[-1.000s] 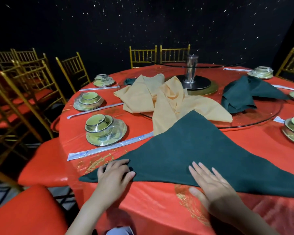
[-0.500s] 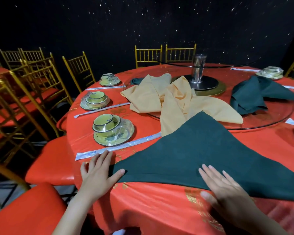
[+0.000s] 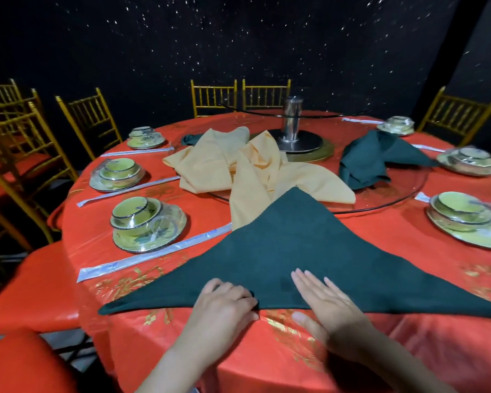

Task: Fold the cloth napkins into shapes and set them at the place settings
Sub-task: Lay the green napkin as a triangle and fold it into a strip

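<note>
A dark green napkin lies folded into a wide triangle on the red table. Its apex points away from me and its long edge runs along the near side. My left hand sits at the middle of that near edge, fingers curled onto the cloth's border. My right hand lies just beside it, flat, with straight fingers pressing on the napkin. The napkin's right corner runs out of view.
Yellow napkins and another green napkin lie loose on the glass turntable. Plastic-wrapped bowl-and-plate settings and wrapped chopsticks stand at left, with more settings at right. Gold chairs ring the table.
My left hand has moved right from the napkin's left corner to the middle of the near edge, and its fingers have curled. My right hand stays flat on the cloth.
</note>
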The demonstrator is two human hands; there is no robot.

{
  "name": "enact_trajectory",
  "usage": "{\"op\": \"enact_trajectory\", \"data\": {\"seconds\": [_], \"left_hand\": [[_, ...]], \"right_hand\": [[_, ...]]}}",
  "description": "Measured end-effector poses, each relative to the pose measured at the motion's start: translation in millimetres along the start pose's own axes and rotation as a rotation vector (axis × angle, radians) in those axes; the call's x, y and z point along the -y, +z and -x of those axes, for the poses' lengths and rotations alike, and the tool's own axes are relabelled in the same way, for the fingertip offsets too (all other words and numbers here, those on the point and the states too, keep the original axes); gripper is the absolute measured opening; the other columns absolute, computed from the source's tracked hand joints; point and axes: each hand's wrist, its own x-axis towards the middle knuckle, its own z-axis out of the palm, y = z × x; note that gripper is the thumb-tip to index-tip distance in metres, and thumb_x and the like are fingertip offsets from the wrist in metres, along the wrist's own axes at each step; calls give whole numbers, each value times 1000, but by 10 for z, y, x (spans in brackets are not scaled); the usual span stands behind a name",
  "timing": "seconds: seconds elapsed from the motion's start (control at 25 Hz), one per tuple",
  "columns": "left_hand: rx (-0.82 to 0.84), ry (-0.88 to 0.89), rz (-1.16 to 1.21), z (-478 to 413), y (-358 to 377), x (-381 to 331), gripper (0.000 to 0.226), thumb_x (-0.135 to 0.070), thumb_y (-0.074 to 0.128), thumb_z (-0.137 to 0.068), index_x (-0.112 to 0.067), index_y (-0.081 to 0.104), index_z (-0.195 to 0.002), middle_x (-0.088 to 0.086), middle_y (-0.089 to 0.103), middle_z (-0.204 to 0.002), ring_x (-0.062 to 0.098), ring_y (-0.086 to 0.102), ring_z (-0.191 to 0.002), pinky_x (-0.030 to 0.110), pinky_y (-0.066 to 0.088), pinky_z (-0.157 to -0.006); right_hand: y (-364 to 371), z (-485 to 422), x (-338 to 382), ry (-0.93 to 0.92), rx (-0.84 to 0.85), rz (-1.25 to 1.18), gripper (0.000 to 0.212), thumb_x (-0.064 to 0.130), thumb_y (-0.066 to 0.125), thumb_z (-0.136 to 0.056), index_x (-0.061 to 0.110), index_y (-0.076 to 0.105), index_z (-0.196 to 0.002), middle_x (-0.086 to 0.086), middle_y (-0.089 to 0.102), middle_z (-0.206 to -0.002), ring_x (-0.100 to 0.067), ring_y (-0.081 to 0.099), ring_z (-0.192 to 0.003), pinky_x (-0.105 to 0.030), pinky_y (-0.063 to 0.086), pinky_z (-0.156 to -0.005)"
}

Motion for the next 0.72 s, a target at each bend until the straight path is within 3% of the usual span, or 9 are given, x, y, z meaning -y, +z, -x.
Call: {"op": "enact_trajectory", "data": {"seconds": [0.04, 0.08, 0.16, 0.2, 0.24, 0.32, 0.44, 0.6, 0.72], "left_hand": [[32, -13, 3, -10, 23, 30, 29, -46, 48, -82, -30, 71, -84, -17, 64, -83, 8, 60, -72, 21, 33, -74], [56, -28, 11, -9, 40, 61, 29, -45, 47, -82, -29, 71, -85, -17, 63, -82, 8, 60, -71, 20, 35, -71], [99, -41, 33, -5, 59, 88, 29, -43, 46, -83, -29, 71, -85, -17, 62, -83, 8, 59, -72, 20, 41, -67], [110, -35, 47, -6, 64, 93, 28, -42, 46, -84, -29, 70, -85, -17, 61, -84, 7, 58, -72, 20, 43, -66], [115, -29, 63, -17, 67, 100, 26, -41, 47, -85, -28, 69, -84, -17, 62, -83, 7, 58, -72, 21, 44, -66], [119, -28, 78, -47, 48, 131, 23, -39, 48, -85, -28, 68, -83, -17, 62, -80, 8, 58, -71, 20, 40, -67], [150, -46, 95, -89, -27, 143, 22, -39, 47, -84, -30, 66, -82, -18, 62, -75, 6, 58, -70, 18, 35, -67], [233, -121, 210, -106, -44, 154, 21, -41, 41, -87, -32, 60, -88, -17, 61, -82, 7, 61, -76, 18, 41, -68], [258, -248, 251, -237, -6, 199, 26, -38, 40, -92, -28, 62, -102, -14, 58, -98, 12, 59, -94, 28, 46, -78]], "right_hand": [[-38, 22, -100, -54, 9, -35, 78, 79, 9, -81, 36, 0, -146, 29, -9, -147, 17, -11, -135, -7, -10, -107], [-104, 52, -183, -127, -22, -53, 76, 76, 22, -81, 39, 7, -146, 31, -9, -145, 20, -13, -132, -5, -6, -107], [-231, 134, -282, -74, -15, -94, 52, 58, 45, -83, 39, 45, -132, 26, 23, -147, 17, 12, -133, -10, 24, -106], [-239, 179, -364, -52, -61, -66, 39, 51, 49, -82, 36, 60, -115, 19, 46, -139, 9, 32, -126, -17, 41, -97], [-249, 219, -428, -64, -93, -32, 32, 48, 49, -81, 32, 69, -100, 11, 61, -124, 1, 44, -115, -22, 47, -88], [-231, 270, -515, -73, -155, 14, 28, 43, 50, -82, 26, 72, -86, 5, 68, -104, -7, 53, -97, -23, 41, -80], [-255, 325, -536, -99, -231, 47, 26, 44, 45, -90, 29, 65, -83, 11, 60, -90, -8, 54, -80, -22, 36, -71], [-226, 359, -540, -76, -178, -43, 29, 51, 34, -95, 33, 55, -87, 18, 58, -82, -3, 53, -77, -20, 39, -71], [-310, 218, -534, 142, -124, -151, 36, 56, 38, -86, 30, 62, -95, 17, 64, -90, -6, 58, -89, -25, 42, -78]]}}
